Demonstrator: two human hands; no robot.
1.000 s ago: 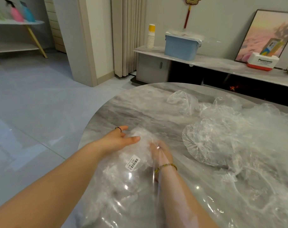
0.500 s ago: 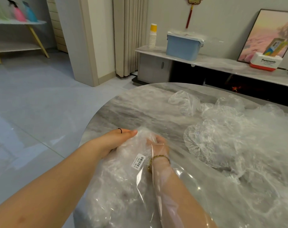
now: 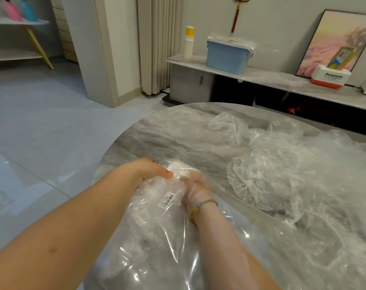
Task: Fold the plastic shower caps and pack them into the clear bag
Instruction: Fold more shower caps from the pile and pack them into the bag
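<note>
"Clear bag (image 3: 157,248), position?" asks the recorder.
"Near edge of the marble table (image 3: 177,139), barcode label (image 3: 166,200) facing up, crumpled plastic inside," answers the observer.
"Hands?"
"Left hand (image 3: 150,170) grips the bag's far end from outside, fingers curled over it. Right hand (image 3: 195,185) is inside the bag with its forearm. It is blurred through the film, so its grip cannot be told."
"Shower caps (image 3: 282,174)?"
"Loose heap on the table, right of the bag. Far side: blue bin (image 3: 227,57) on a low cabinet, paper cups (image 3: 188,45) left of it."
</note>
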